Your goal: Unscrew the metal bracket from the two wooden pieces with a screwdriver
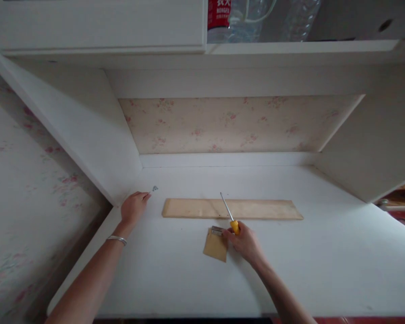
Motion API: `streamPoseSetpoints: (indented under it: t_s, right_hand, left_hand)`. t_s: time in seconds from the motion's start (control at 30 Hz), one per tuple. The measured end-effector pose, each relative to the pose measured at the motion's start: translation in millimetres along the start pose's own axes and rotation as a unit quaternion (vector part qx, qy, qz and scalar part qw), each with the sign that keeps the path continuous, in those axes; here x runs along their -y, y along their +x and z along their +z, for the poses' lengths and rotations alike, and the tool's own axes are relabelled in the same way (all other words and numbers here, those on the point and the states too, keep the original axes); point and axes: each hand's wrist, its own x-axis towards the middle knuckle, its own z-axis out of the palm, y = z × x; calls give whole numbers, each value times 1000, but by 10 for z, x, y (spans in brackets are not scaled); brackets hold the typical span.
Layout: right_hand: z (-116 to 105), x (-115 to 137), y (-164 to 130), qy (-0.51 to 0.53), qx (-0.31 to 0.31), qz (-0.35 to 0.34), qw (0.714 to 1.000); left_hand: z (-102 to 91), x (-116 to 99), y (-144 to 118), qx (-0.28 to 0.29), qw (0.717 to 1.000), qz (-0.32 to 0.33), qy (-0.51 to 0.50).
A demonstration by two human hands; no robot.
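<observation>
A person's two bare hands work apart on a white desk surface (324, 270) set into a recessed shelf unit. At lower centre of the frame, the right hand (245, 240) is closed around the yellow handle of a screwdriver (230, 215), whose thin metal shaft slants up and to the left, its tip resting over a long wooden strip (232, 209). The strip lies flat with its long axis running left to right across the middle of the frame, just above the right hand, which is clearly the nearer of the two. Touching that hand's fingers on the left sits a small wooden piece (215, 246) carrying a metal hinge (217, 231) at its upper edge.

At centre left, the left hand (134, 208), a silver bangle (116, 239) at the wrist, reaches toward the corner beside the white side panel (87, 135); its fingertips are at a few small screws (154, 188) lying loose on the desk. Whether the fingers pinch anything cannot be told.

In the top shelf, a clear plastic bottle (232, 20) shows a red label with white Chinese characters and the letters "NONGFU". Floral wallpaper (229, 123) backs the recess.
</observation>
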Motion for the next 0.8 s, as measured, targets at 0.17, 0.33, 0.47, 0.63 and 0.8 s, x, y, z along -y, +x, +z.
streamPoseSetpoints:
  t_s: [0.17,0.33,0.47,0.63,0.8]
  right_hand:
    - [110,21,95,-49,-3,-2,999]
    - [132,35,138,-64,5,8,998]
    - [132,60,144,-67,10,5,998]
    - [119,-33,113,38,17,11,999]
    - [44,-65,9,114,42,52,991]
  left_hand:
    - [77,145,257,47,997,-27,58]
    - [193,162,418,88,994,-27,57]
    - [244,175,476,109,993,-34,35]
    - [175,-3,318,49,999,-13,5]
    - [-42,-724,-361,86,980,127,-130]
